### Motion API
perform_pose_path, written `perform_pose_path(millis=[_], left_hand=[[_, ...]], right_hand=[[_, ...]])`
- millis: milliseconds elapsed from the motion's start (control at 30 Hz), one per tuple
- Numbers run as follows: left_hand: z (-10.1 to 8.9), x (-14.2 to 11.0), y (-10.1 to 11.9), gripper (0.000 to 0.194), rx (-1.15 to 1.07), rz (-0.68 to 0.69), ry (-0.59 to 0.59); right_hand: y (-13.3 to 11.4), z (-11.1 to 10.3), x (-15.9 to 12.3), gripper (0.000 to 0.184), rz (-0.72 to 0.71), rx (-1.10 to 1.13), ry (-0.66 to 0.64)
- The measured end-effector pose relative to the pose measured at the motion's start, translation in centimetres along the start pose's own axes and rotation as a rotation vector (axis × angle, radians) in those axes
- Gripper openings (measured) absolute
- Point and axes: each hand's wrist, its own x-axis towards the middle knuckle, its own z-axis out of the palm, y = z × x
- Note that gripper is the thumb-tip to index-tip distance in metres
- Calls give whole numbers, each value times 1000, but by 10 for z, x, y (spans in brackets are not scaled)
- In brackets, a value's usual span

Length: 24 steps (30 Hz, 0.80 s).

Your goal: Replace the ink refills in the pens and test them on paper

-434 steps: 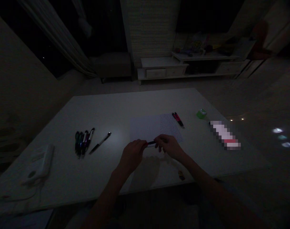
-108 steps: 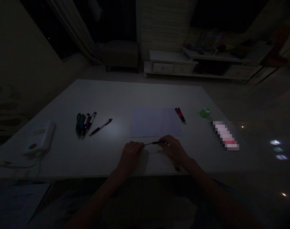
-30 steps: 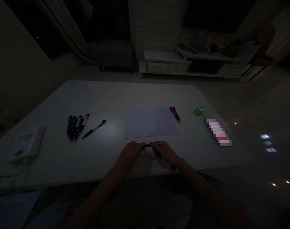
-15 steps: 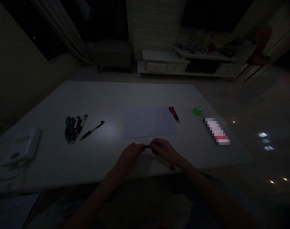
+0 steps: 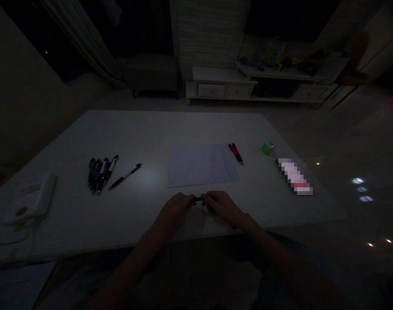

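Our right hand (image 5: 224,207) sits closer to our left hand (image 5: 175,211) than a few seconds back, leaving less of the dark pen part (image 5: 198,199) showing. Both hands are closed, fingertips pinching its ends, just off the near edge of the paper (image 5: 190,167), above the white surface (image 5: 134,133). Left of the paper we see a loose pen (image 5: 125,176) and a pen bunch (image 5: 102,174); right, two red-black pens (image 5: 236,154), a green container (image 5: 267,148) and a pixelated item (image 5: 295,176).
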Motion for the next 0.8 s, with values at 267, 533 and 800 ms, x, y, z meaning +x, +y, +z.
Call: perform_pose_path(millis=[267, 533, 800], left_hand=[[0, 1, 0, 19, -4, 47, -24], [4, 2, 0, 20, -46, 9, -30], [5, 3, 3, 21, -58, 23, -17]], right_hand=[[0, -3, -3, 47, 4, -53, -47], [0, -4, -2, 47, 18, -13, -73], [-2, -8, -2, 41, -25, -69, -18]])
